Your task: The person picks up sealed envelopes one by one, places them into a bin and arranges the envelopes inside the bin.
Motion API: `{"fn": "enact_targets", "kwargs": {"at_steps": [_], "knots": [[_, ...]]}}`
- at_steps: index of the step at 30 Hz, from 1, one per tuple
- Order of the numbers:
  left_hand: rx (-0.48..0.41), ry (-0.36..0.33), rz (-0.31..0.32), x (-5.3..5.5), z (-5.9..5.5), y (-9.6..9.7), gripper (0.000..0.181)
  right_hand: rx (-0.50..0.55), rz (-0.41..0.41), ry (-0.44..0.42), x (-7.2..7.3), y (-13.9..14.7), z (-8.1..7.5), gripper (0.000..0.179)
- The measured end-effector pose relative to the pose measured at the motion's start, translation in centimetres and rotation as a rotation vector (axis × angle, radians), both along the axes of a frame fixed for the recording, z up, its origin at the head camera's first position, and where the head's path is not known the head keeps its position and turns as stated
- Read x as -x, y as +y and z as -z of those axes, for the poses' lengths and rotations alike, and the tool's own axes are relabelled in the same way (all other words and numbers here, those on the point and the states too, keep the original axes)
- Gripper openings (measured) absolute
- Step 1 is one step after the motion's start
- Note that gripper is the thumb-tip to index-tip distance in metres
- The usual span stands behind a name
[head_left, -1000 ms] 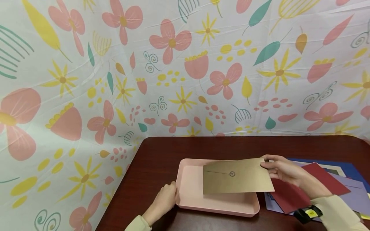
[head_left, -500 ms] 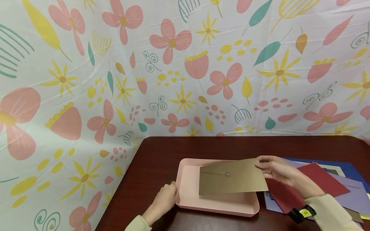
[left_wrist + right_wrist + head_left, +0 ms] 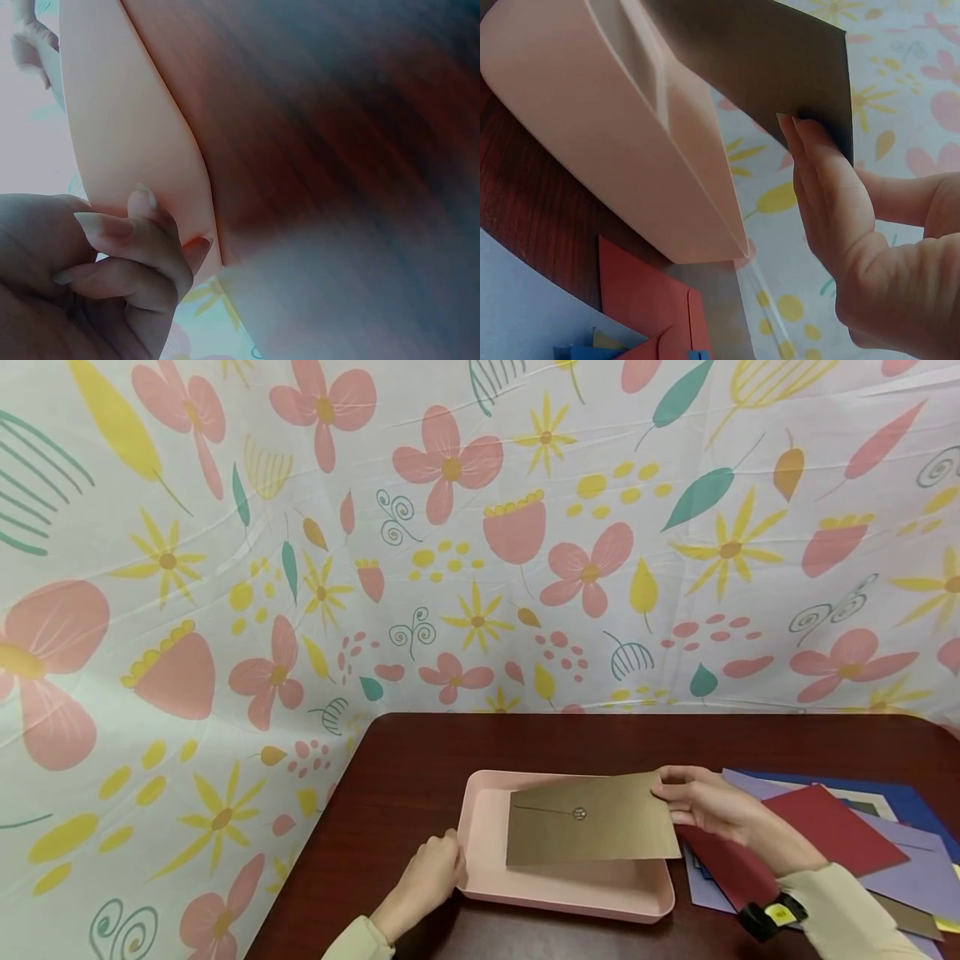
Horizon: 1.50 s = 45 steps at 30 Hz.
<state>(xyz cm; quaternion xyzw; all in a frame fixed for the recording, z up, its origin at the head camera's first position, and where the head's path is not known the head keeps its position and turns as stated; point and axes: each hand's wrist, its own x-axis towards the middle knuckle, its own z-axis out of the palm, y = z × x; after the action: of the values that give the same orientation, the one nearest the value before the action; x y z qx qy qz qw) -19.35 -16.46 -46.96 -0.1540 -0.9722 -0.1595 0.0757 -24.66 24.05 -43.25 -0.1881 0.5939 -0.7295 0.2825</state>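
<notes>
A gold-brown envelope [image 3: 592, 818] with a round emblem and a thin line on its face is held tilted over the pink tray [image 3: 547, 889]. My right hand [image 3: 712, 806] pinches its upper right corner, thumb on the front and fingers behind, as the right wrist view shows from below. The envelope's left part lies over the tray floor while its near right corner reaches the tray's right rim. At the tray's left side, my left hand [image 3: 431, 867] holds the wall near the front corner, fingers curled against it in the left wrist view.
Right of the tray lies a loose pile: a red envelope [image 3: 840, 827], a lilac envelope [image 3: 911, 860], a blue sheet [image 3: 922, 810] and others beneath. The dark wooden table [image 3: 390, 793] meets a flowered cloth [image 3: 480, 527] behind and on the left.
My right hand has carried the gold-brown envelope a little to the left, further over the tray. The left hand and the tray have stayed in place.
</notes>
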Motion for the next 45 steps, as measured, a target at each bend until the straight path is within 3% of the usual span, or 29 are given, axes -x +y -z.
{"fn": "enact_targets", "kwargs": {"at_steps": [16, 23, 27, 34, 38, 45], "knots": [[-0.011, -0.024, 0.002, 0.0, -0.4, 0.0, 0.019, 0.050, -0.045, 0.024, 0.1, -1.3, 1.0, 0.017], [-0.002, -0.004, 0.008, 0.0, -0.2, 0.0, 0.020, 0.034, -0.008, 0.022, 0.0, -1.9, 1.2, 0.012], [-0.004, -0.003, 0.007, 0.0, -0.2, 0.0, 0.021, -0.043, 0.029, 0.024, 0.0, -2.4, 1.1, 0.015], [-0.014, 0.003, 0.002, -0.1, -0.1, 0.0, 0.020, -0.236, 0.087, 0.015, -0.3, -3.4, 0.9, 0.053], [-0.014, -0.004, -0.008, -0.1, -0.1, 0.0, 0.019, -0.278, 0.091, 0.003, -0.5, -3.8, 0.8, 0.059], [-0.013, 0.000, -0.009, -0.1, 0.1, -0.1, 0.019, -0.343, 0.095, -0.001, -0.5, -4.1, 0.5, 0.050]]}}
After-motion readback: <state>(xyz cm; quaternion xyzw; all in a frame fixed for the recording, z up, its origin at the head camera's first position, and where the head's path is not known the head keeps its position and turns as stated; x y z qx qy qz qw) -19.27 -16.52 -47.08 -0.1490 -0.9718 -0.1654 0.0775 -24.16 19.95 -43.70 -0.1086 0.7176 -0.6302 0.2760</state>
